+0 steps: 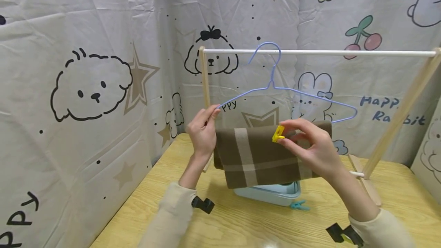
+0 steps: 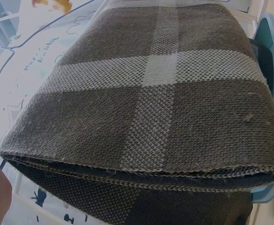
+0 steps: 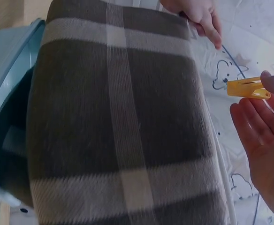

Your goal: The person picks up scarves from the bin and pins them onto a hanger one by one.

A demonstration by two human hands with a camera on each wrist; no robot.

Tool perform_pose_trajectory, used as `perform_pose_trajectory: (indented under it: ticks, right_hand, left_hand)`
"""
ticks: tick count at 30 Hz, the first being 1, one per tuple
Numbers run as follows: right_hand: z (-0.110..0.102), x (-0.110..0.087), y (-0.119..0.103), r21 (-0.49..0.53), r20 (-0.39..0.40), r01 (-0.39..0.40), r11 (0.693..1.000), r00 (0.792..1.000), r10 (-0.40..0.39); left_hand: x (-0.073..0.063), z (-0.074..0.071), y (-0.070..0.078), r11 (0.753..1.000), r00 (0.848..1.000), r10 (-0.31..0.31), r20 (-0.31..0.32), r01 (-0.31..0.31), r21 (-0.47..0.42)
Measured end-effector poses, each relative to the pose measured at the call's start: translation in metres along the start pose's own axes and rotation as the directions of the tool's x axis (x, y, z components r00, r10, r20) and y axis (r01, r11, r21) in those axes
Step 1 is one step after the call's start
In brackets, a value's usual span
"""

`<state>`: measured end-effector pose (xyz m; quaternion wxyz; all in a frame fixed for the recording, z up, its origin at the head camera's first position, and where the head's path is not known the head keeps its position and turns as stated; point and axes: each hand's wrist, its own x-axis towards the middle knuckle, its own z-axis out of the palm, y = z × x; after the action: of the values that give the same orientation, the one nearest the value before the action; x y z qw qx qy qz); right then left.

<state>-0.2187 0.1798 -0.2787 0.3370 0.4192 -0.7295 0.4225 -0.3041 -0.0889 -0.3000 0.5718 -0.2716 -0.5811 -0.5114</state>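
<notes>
A blue wire clothes hanger (image 1: 271, 86) is in the head view, with a folded brown scarf (image 1: 265, 160) with pale stripes draped over its lower bar. My left hand (image 1: 203, 129) grips the hanger's left corner at the scarf's edge. Between thumb and fingers, my right hand (image 1: 315, 148) pinches a yellow clothespin (image 1: 278, 134) in front of the scarf's upper part. In the right wrist view the clothespin (image 3: 247, 88) is apart from the cloth. The hook overlaps the white rod (image 1: 344, 53); whether it hangs there I cannot tell.
Behind the hanger stands a rack with wooden legs (image 1: 401, 114). A light blue basin (image 1: 268, 194) sits on the wooden table (image 1: 241, 225), partly hidden under the scarf, with a teal clothespin (image 1: 300, 205) beside it. A printed curtain (image 1: 86, 22) surrounds the table.
</notes>
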Motion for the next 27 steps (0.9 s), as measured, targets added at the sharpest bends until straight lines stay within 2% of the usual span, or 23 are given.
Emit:
perform_pose_trajectory:
  ticks: [8, 14, 27]
  right_hand:
    - [0.022, 0.017, 0.006, 0.047, 0.045, -0.036, 0.998, 0.998, 0.034]
    - [0.039, 0.032, 0.006, 0.063, 0.070, -0.109, 0.992, 0.992, 0.104]
    - [0.075, 0.048, 0.009, 0.079, 0.064, -0.180, 0.980, 0.982, 0.176]
  left_hand:
    - [-0.002, 0.006, 0.004, 1.000, 1.000, 0.013, 0.011, -0.012, -0.011]
    - [-0.002, 0.006, 0.005, 1.000, 1.000, 0.009, 0.011, -0.009, -0.008]
    - [-0.005, 0.007, 0.007, 1.000, 1.000, -0.002, 0.027, 0.001, 0.018]
